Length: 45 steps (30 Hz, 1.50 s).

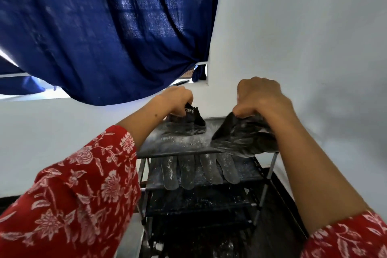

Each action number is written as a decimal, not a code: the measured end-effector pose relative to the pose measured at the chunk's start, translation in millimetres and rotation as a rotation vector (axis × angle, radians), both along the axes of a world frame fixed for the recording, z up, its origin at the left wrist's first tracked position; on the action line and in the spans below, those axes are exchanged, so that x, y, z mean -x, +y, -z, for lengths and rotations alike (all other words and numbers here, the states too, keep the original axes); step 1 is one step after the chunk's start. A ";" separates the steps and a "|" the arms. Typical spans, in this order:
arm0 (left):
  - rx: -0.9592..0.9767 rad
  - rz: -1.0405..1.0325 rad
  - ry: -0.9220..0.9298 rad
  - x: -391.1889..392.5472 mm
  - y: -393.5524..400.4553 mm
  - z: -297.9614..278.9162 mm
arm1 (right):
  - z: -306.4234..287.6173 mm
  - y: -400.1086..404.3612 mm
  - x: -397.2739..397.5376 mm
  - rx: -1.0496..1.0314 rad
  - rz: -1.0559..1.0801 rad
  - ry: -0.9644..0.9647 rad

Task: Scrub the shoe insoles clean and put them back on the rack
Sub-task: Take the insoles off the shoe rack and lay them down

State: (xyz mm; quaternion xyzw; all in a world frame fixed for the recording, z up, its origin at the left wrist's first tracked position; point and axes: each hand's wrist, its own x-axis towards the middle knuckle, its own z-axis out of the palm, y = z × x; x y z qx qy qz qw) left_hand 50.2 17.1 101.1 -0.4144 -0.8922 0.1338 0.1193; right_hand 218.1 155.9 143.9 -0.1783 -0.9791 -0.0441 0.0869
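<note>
We gripped one shoe [189,118] with our left hand [177,98] at the rack's [173,145] top back edge, and our right hand [258,98] clutched another [243,135] at its right corner, probably clearing space. Four insoles [200,170] overhung the second shelf's front edge.

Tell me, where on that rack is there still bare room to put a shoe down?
On the top shelf, the dusty front strip between the left shoe and the right shoe is bare. The second shelf is crowded with four insoles. The third shelf looks bare but dim.
</note>
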 end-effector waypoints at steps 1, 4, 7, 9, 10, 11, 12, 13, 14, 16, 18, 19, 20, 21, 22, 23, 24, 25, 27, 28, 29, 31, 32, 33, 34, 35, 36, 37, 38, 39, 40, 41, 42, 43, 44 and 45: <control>-0.047 -0.007 -0.069 -11.3 -2.3 -3.6 | -1.7 -1.5 -9.8 0.014 0.013 -0.026; -0.101 0.002 -0.188 -48.0 -4.1 -5.9 | 2.1 -4.2 -34.8 0.085 0.048 -0.105; -0.098 0.026 -0.291 -93.1 0.6 3.5 | 15.1 -4.9 -62.0 0.132 0.079 -0.185; -0.097 0.034 -0.328 -126.3 5.1 14.0 | 30.0 -4.2 -78.2 0.133 0.097 -0.236; -0.096 0.038 -0.333 -142.8 7.5 20.0 | 40.4 -3.2 -84.5 0.129 0.102 -0.264; -0.093 0.043 -0.337 -158.2 10.3 26.8 | 52.3 -1.3 -89.6 0.124 0.106 -0.289; -0.090 0.050 -0.339 -172.2 13.4 33.5 | 64.6 1.1 -93.8 0.116 0.112 -0.308; -0.082 0.056 -0.343 -183.9 17.3 41.4 | 77.2 4.1 -97.2 0.108 0.119 -0.322; -0.074 0.060 -0.360 -194.7 21.9 50.1 | 89.2 8.0 -99.9 0.103 0.126 -0.334; -0.044 0.060 -0.419 -210.5 34.5 72.4 | 111.9 17.5 -102.8 0.103 0.145 -0.372; -0.024 0.056 -0.482 -219.6 50.4 100.9 | 134.9 27.7 -103.5 0.121 0.176 -0.451; -0.023 0.052 -0.520 -221.5 59.1 117.6 | 147.9 33.5 -102.5 0.123 0.195 -0.488; -0.022 0.048 -0.558 -223.1 67.2 134.7 | 162.5 40.3 -100.6 0.126 0.214 -0.521; -0.017 0.044 -0.595 -223.9 75.1 152.9 | 178.3 47.0 -99.6 0.133 0.228 -0.552; -0.015 0.041 -0.623 -224.8 83.0 171.3 | 194.6 53.8 -98.7 0.143 0.243 -0.585; -0.010 0.032 -0.643 -225.6 90.9 190.7 | 211.0 60.3 -98.0 0.157 0.250 -0.617; -0.003 0.024 -0.654 -226.4 97.6 210.1 | 227.6 66.4 -97.6 0.179 0.253 -0.646; 0.014 0.016 -0.658 -227.2 103.9 230.1 | 245.4 72.7 -96.7 0.207 0.258 -0.671; 0.049 -0.006 -0.667 -227.9 118.5 272.3 | 279.8 86.4 -94.0 0.256 0.278 -0.726; 0.054 -0.022 -0.680 -229.1 123.7 291.3 | 295.6 92.3 -94.3 0.292 0.285 -0.747; 0.051 -0.042 -0.695 -230.9 125.5 305.8 | 307.9 95.2 -96.4 0.333 0.290 -0.758; 0.049 -0.077 -0.747 -234.2 138.0 338.9 | 339.4 108.2 -97.4 0.373 0.293 -0.762; 0.047 -0.092 -0.767 -236.7 144.1 354.0 | 356.2 114.6 -97.9 0.382 0.295 -0.751; 0.046 -0.103 -0.781 -239.4 149.8 368.2 | 372.8 120.1 -98.8 0.390 0.301 -0.739; 0.040 -0.112 -0.789 -242.5 155.3 382.1 | 389.8 125.3 -99.6 0.394 0.308 -0.725; 0.035 -0.121 -0.799 -245.7 160.7 395.9 | 406.2 129.5 -100.9 0.393 0.320 -0.710; 0.029 -0.129 -0.810 -248.7 165.9 409.5 | 424.0 134.0 -101.8 0.389 0.342 -0.693; 0.025 -0.138 -0.817 -250.7 171.0 423.1 | 441.2 137.4 -103.3 0.377 0.365 -0.674; 0.022 -0.148 -0.821 -252.5 175.8 436.1 | 458.6 140.2 -106.0 0.357 0.384 -0.655; 0.021 -0.157 -0.827 -254.4 180.5 448.5 | 475.7 141.8 -109.3 0.331 0.394 -0.628; 0.024 -0.157 -0.831 -256.0 185.1 460.3 | 492.0 142.7 -112.9 0.304 0.398 -0.596; 0.030 -0.149 -0.835 -257.5 189.4 472.0 | 507.5 143.1 -117.1 0.275 0.397 -0.572; 0.041 -0.140 -0.842 -259.8 192.6 482.7 | 522.0 142.7 -121.7 0.251 0.390 -0.566; 0.054 -0.130 -0.853 -262.1 195.3 492.7 | 535.4 141.9 -126.9 0.233 0.382 -0.564; 0.065 -0.115 -0.862 -264.6 197.6 501.9 | 548.2 141.4 -132.4 0.227 0.376 -0.560; 0.074 -0.095 -0.869 -267.8 199.4 510.2 | 559.4 140.8 -138.1 0.228 0.375 -0.553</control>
